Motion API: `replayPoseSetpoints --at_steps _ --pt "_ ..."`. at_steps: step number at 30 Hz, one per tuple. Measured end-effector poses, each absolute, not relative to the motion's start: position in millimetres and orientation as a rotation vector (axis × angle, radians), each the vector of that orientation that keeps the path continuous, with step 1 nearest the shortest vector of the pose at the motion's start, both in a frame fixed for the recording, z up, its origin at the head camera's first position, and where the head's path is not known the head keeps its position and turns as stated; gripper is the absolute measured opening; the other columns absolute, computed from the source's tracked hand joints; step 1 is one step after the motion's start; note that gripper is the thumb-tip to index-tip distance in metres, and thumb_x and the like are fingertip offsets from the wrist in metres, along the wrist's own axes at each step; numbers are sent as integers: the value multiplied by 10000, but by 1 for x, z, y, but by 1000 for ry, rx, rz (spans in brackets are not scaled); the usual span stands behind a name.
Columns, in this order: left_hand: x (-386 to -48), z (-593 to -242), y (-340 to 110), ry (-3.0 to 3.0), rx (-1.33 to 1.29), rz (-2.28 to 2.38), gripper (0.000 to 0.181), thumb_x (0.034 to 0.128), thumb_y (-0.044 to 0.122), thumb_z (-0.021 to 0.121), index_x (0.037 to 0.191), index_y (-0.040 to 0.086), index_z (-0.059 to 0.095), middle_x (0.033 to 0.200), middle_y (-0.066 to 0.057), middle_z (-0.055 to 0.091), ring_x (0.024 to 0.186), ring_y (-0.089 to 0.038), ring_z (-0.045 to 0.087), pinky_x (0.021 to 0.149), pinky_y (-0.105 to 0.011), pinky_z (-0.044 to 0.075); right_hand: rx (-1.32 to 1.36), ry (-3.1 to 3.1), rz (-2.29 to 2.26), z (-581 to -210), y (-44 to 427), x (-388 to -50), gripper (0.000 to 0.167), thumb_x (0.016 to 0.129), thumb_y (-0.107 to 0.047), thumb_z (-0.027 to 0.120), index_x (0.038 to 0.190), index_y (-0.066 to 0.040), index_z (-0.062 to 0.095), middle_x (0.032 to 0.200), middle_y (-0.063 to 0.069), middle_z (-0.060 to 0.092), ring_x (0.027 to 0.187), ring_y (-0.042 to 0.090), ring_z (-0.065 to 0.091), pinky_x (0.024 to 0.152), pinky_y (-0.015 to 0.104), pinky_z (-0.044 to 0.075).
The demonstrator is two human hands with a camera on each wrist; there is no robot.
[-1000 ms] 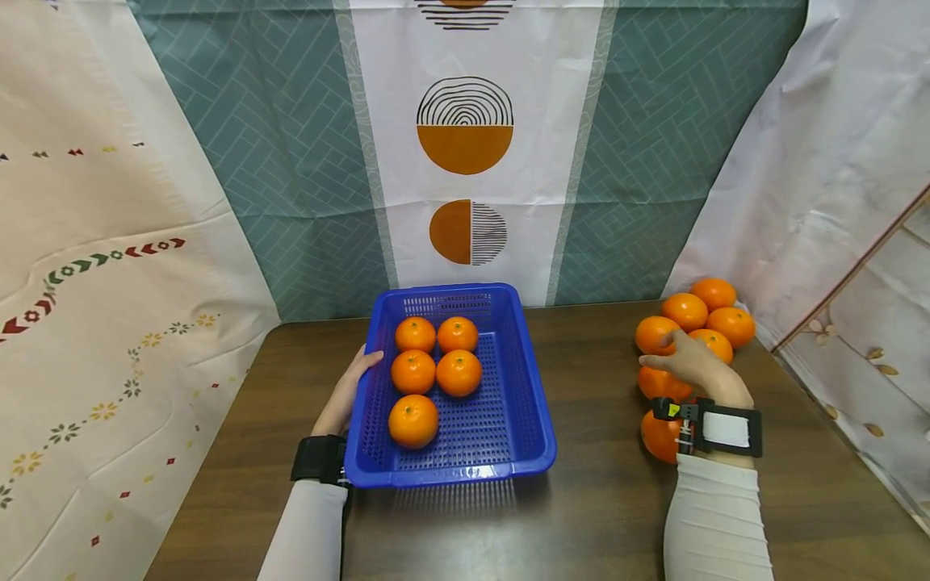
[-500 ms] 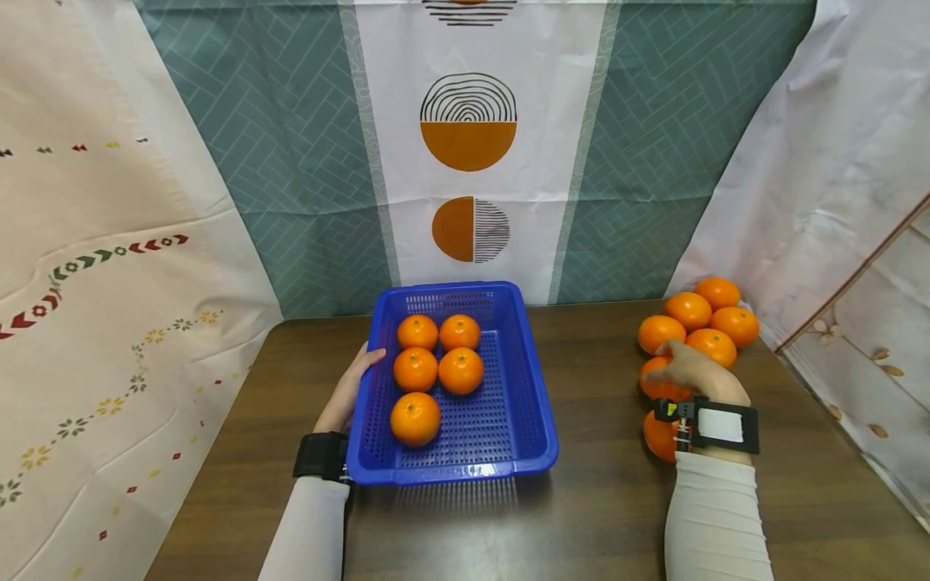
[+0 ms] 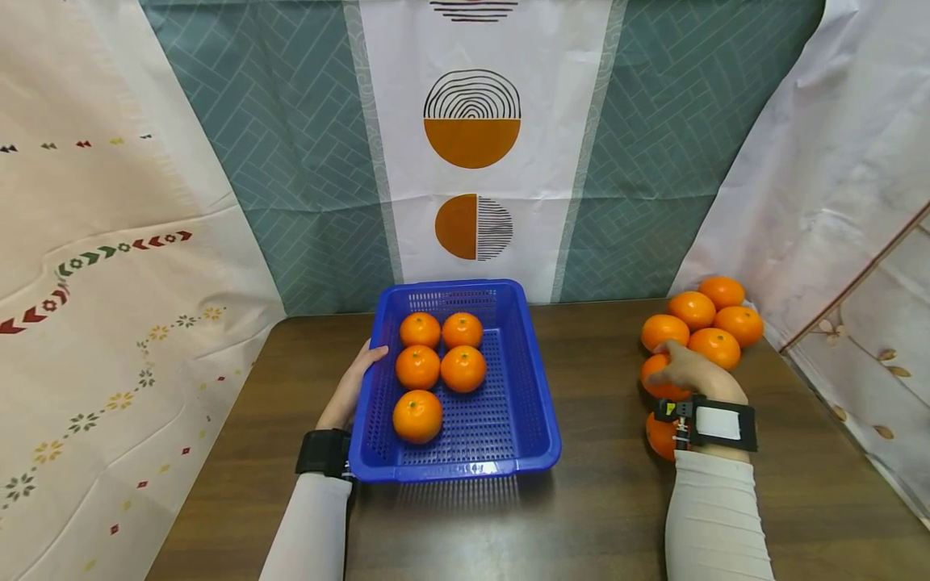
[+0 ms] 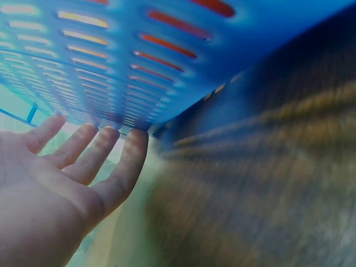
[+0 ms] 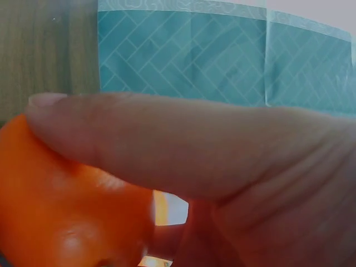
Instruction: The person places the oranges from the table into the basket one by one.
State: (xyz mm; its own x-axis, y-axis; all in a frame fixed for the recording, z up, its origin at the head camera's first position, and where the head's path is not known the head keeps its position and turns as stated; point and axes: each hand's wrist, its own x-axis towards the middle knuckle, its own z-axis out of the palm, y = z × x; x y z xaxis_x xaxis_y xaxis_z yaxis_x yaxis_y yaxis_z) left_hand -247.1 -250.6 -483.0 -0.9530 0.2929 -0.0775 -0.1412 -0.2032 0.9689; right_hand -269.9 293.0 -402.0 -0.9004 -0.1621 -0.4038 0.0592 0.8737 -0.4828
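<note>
Several oranges (image 3: 417, 417) sit in the blue basket (image 3: 475, 436), mostly along its left side. My left hand (image 3: 356, 383) is at the basket's left wall, thumb over the rim; in the left wrist view its fingers (image 4: 130, 161) touch the slotted wall (image 4: 183, 83) from outside. At the right, my right hand (image 3: 697, 373) grips an orange (image 3: 656, 384) in a group of oranges. In the right wrist view the thumb of my right hand (image 5: 167, 144) lies over the top of that orange (image 5: 72, 211); its other fingers are mostly hidden.
Several other oranges (image 3: 715, 349) lie behind and beside my right hand, near the table's back right corner. One more orange (image 3: 659, 438) is partly hidden by the right wrist strap. A patterned cloth (image 3: 320, 177) hangs behind the brown table (image 3: 596, 484).
My right hand has moved down and closed its fingers round an orange. The left hand and basket hold their places, while the whole view shifts slightly.
</note>
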Motion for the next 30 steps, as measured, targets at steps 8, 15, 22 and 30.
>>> replayPoseSetpoints --at_steps 8,15,22,30 --pt "-247 -481 -251 1789 190 2215 632 1117 412 395 1662 349 82 1678 -128 231 1428 -437 390 1067 -625 450 16 2557 -770 -402 290 -266 658 931 -346 744 1433 -28 462 1223 249 445 1076 454 449 800 522 445" --pt "-246 -482 -251 1785 204 2219 635 1119 396 391 1665 338 72 1685 -130 214 1428 -431 382 1072 -626 444 -118 2655 -773 -396 290 -268 713 939 -321 713 1474 35 405 1276 269 462 1105 472 462 831 544 476" --pt "-251 -489 -253 1791 177 2222 628 1116 420 385 1662 355 81 1682 -121 229 1425 -423 394 1066 -624 452 -359 2878 -799 -386 283 -268 614 973 -258 670 1459 29 428 1305 298 530 1089 467 543 894 604 470" --pt "-255 -495 -254 1803 179 2219 611 1121 420 366 1660 365 81 1682 -115 230 1425 -424 393 1066 -631 447 -366 2959 -889 -379 268 -266 580 986 -237 611 1492 -46 401 1350 325 375 1119 485 447 844 563 454"
